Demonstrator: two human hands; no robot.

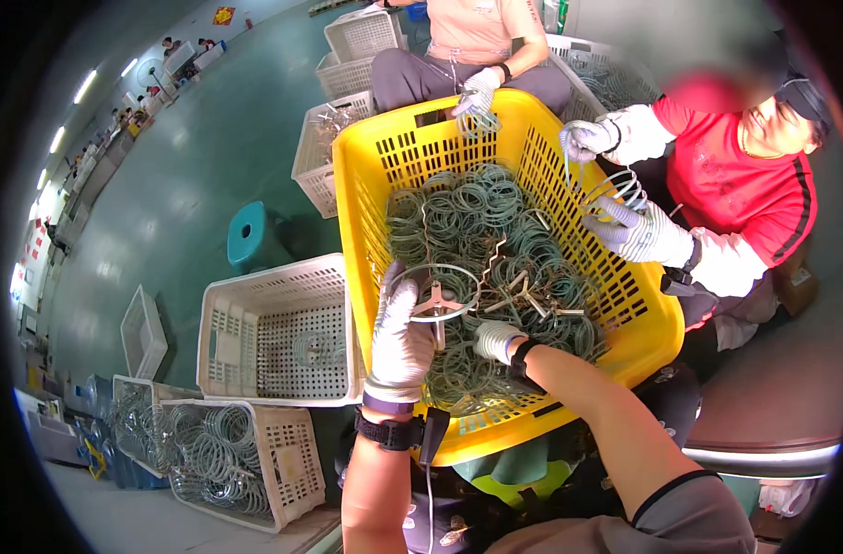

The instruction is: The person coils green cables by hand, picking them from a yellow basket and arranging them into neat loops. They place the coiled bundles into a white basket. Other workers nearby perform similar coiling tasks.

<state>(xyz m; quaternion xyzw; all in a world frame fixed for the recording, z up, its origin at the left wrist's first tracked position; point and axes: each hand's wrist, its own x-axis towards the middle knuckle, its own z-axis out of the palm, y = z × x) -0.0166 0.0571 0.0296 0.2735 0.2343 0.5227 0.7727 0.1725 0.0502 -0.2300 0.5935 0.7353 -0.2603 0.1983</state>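
Observation:
My left hand [403, 337], in a striped white glove, is closed on a wire ring [457, 268] and raises it above the near left of a yellow basket [355, 203]. Inside the ring shows a pinkish three-armed metal piece [437, 301], with a short silvery tube below it. Also gloved, my right hand [499, 341] reaches low into the basket among grey-green coils [481, 198]. Its fingers look curled, but what they hold is hidden. Beside it lie another three-armed piece [527, 294] and a wavy copper-coloured strip [493, 258].
Across the basket, a person in peach [481, 32] holds coils. At right, a person in red [745, 185] holds a coil in both gloved hands. A white crate [273, 277] stands left, crates of coils [287, 462] below it, and a teal stool [253, 235] beyond.

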